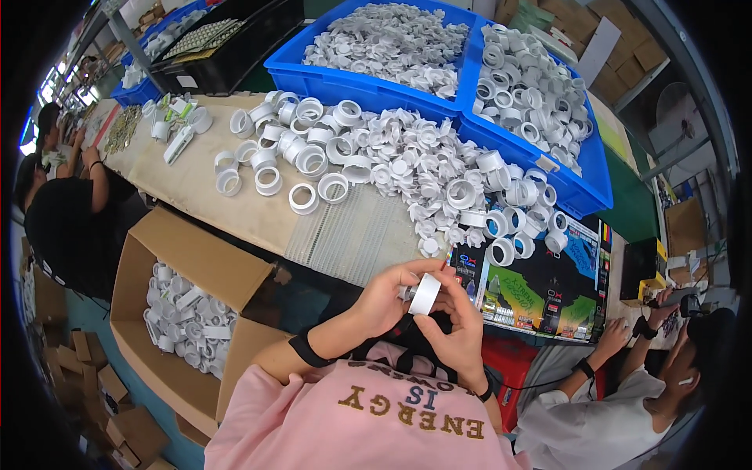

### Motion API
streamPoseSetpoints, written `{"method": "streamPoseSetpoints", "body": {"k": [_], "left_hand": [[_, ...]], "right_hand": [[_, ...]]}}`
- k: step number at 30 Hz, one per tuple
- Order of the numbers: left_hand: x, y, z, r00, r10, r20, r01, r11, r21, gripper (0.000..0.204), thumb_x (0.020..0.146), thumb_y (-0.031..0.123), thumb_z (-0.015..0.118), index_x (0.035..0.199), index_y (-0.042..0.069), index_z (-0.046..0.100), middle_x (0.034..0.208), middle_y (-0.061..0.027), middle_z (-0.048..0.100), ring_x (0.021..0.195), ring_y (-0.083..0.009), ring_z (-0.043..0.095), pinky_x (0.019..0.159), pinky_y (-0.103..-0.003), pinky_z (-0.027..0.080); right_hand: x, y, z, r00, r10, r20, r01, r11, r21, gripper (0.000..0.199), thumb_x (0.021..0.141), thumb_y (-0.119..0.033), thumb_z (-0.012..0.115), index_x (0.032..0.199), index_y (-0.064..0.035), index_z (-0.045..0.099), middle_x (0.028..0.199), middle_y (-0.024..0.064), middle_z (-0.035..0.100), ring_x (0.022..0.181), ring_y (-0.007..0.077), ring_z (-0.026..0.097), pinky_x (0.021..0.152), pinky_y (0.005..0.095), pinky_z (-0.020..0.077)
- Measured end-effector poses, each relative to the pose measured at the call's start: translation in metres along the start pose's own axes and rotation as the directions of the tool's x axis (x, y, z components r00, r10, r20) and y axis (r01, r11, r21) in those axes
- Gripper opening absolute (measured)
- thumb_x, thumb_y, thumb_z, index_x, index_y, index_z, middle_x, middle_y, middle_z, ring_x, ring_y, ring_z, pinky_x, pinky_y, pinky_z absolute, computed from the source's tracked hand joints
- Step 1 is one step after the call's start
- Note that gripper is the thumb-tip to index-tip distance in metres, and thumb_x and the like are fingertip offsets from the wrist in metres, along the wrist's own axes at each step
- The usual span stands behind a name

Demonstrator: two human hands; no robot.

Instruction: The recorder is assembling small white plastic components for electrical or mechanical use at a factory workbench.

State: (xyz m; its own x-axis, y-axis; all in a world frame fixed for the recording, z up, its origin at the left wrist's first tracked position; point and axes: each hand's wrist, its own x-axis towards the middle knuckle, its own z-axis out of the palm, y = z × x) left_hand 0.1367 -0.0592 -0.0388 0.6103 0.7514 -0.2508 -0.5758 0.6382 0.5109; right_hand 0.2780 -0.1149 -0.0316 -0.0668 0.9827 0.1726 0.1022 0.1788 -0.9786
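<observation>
Just past the table's near edge, in front of my chest, my left hand [377,296] and my right hand [457,327] meet around one white plastic ring [425,294]. The fingers of both hands are closed on its rim. A small whitish piece shows at the ring's left side by my left fingers; its kind is too small to tell. Beyond my hands lies a heap of small white plastic caps [403,160]. Loose white rings [303,198] lie left of that heap, and more white rings [501,251] lie to its right on a printed colourful sheet [540,290].
Blue bins [352,82] of white parts stand along the table's far side. At lower left, an open cardboard box [176,243] holds white parts. A black crate [223,66] stands at the back left. People sit at the left [66,211] and right [611,392].
</observation>
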Motion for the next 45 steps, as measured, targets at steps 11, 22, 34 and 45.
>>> {"method": "streamPoseSetpoints", "body": {"k": [11, 22, 34, 45], "left_hand": [[0.004, -0.018, 0.0, 0.994, -0.087, -0.066, 0.096, 0.984, 0.153, 0.046, 0.091, 0.029, 0.035, 0.123, -0.003, 0.047, 0.121, -0.0173, 0.053, 0.108, -0.026, 0.055, 0.091, -0.036, 0.045], [-0.01, -0.015, -0.048, 0.999, 0.003, -0.035, -0.002, 0.999, 0.041, 0.027, 0.087, 0.023, 0.055, 0.106, 0.005, 0.052, 0.091, -0.0055, 0.059, 0.084, -0.0173, 0.059, 0.072, -0.034, 0.051], [-0.016, -0.024, -0.02, 0.972, 0.157, -0.176, -0.117, 0.969, 0.218, 0.025, 0.088, 0.028, 0.048, 0.082, 0.007, 0.059, 0.073, 0.0043, 0.055, 0.061, -0.0044, 0.048, 0.056, -0.018, 0.036], [-0.001, -0.047, -0.04, 0.975, 0.217, -0.034, -0.132, 0.703, 0.699, 0.032, 0.093, 0.038, 0.036, 0.1, 0.012, 0.053, 0.073, 0.0016, 0.051, 0.056, -0.0064, 0.047, 0.046, -0.02, 0.037]], "right_hand": [[0.002, -0.004, -0.019, 0.931, -0.326, 0.165, 0.365, 0.806, -0.466, 0.06, 0.066, -0.013, 0.076, 0.118, 0.0005, 0.051, 0.108, 0.0197, 0.057, 0.091, 0.0352, 0.059, 0.077, 0.0372, 0.048], [0.008, 0.085, -0.133, 0.974, -0.046, -0.221, -0.175, 0.459, -0.871, 0.042, 0.086, -0.017, 0.055, 0.125, -0.0037, 0.048, 0.07, 0.0011, 0.06, 0.057, 0.01, 0.054, 0.049, 0.0271, 0.0414], [0.01, -0.006, -0.071, 1.0, -0.022, -0.022, 0.002, 0.736, -0.677, 0.022, 0.09, -0.02, 0.05, 0.091, 0.0022, 0.052, 0.074, 0.0213, 0.054, 0.064, 0.0344, 0.052, 0.059, 0.0398, 0.042], [-0.014, -0.032, -0.02, 0.921, 0.363, 0.143, -0.302, 0.895, -0.328, 0.058, 0.082, -0.008, 0.061, 0.132, 0.0021, 0.033, 0.123, 0.0247, 0.047, 0.111, 0.0266, 0.049, 0.094, 0.0338, 0.0377]]}}
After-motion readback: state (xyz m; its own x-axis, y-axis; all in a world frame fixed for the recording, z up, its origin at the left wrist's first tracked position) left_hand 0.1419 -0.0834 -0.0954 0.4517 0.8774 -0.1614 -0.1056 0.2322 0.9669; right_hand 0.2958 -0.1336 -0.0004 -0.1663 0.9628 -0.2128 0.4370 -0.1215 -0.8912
